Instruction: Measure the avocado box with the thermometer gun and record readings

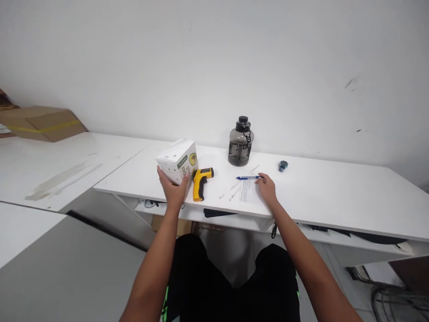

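My left hand (pixel 173 190) grips a white box (pixel 170 154) with an avocado picture and green label on its side; the box is tilted at the table's left part. Just right of it lies a yellow and black infrared thermometer gun (pixel 200 182). Between the fingertips of my right hand (pixel 267 188) is one end of a blue pen (pixel 247 178), which points left over the tabletop. Under the pen, faint writing (pixel 246 190) shows on the white surface.
A dark translucent water jug (pixel 239 145) stands near the wall. Right of it lies a dark wristwatch-like object (pixel 283 166). Cardboard boxes (pixel 47 123) are at the far left. Below the white table (pixel 348 192) runs a shelf with dark items.
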The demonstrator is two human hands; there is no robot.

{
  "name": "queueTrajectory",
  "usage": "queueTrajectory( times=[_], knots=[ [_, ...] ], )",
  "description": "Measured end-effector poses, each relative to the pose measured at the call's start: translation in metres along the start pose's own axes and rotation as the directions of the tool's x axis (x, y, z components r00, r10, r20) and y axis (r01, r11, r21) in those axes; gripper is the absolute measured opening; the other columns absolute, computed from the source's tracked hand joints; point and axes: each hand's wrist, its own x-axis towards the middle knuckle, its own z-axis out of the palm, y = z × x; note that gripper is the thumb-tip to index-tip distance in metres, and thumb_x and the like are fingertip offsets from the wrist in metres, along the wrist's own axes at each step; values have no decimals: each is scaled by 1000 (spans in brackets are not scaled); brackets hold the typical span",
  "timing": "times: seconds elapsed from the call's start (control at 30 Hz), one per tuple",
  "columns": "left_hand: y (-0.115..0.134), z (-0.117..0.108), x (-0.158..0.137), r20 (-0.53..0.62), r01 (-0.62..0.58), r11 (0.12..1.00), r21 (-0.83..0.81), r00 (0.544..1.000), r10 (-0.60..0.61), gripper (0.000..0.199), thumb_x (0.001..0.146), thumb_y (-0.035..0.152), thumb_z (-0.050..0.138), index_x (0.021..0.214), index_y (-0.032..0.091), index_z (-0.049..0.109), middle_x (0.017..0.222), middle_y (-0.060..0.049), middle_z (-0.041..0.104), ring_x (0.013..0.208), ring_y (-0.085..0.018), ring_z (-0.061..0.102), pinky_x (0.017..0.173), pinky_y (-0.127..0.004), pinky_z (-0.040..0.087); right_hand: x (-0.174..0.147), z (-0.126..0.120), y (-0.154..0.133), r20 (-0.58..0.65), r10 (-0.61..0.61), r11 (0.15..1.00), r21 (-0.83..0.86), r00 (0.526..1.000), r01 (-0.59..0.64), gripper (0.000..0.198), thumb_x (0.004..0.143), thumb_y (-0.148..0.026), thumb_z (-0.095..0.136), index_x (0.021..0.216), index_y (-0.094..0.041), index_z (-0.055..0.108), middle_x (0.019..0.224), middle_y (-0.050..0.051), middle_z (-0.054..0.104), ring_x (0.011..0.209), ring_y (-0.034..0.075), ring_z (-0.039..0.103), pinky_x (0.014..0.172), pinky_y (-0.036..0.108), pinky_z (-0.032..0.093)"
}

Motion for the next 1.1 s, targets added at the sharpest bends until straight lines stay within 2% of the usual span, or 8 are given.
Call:
queueTrajectory(
  times=[0.2,0.33,0.47,0.53,0.7,0.77,0.9,1.1],
  knots=[
    [15,-1,1,104,62,981,184,991,-82,122,67,42,77,154,17,-4,152,-23,25,143,-36,26,115,-49,30,8,3,-11,182,55,905,-425,982,29,42,91,-23,37,125,-20,62,118,7,69,109,22,62,93,31,44],
    [20,-1,2,159,96,958,269,977,-143,124,66,45,77,153,18,-7,145,-24,33,138,-40,34,108,-55,37,11,3,-30,246,109,831,-554,963,48,42,91,-18,40,127,-15,60,127,12,65,116,25,60,93,32,44],
    [20,-2,2,146,94,957,275,980,-138,119,67,45,75,153,18,-2,142,-23,37,134,-40,40,105,-55,39,-7,28,-63,266,-28,813,-554,964,176,47,94,-23,39,138,-11,50,127,16,64,118,26,59,96,35,43],
    [19,-2,2,144,84,958,273,981,-127,117,68,45,75,153,18,-1,142,-22,38,133,-39,40,104,-54,40,-23,54,-82,350,-119,830,-478,929,287,46,96,-32,39,136,-16,53,122,13,67,114,25,61,96,34,43],
    [18,-3,1,125,61,969,240,988,-93,108,70,46,73,151,16,8,141,-22,40,135,-37,40,105,-51,41,-57,124,-126,597,42,918,-340,801,205,62,82,-60,56,124,-14,61,124,15,67,114,29,62,91,34,47],
    [16,-3,2,103,63,972,227,991,-88,105,69,46,73,150,16,13,141,-21,41,134,-36,40,106,-51,40,-62,141,-136,602,123,910,-386,789,152,66,75,-62,64,120,-15,63,125,15,66,115,31,62,90,35,48],
    [13,-1,5,92,61,976,211,992,-82,102,67,46,76,147,16,20,140,-19,44,133,-34,42,107,-48,40,-59,148,-142,541,217,882,-466,813,74,71,65,-58,73,120,-14,61,125,17,66,116,33,61,91,39,48],
    [12,0,6,100,86,973,215,989,-109,104,65,49,77,146,16,20,143,-20,42,134,-34,41,107,-49,40,-54,137,-137,576,203,906,-418,792,72,60,72,-50,66,120,-14,61,122,15,67,109,30,65,88,38,50]
  ],
)
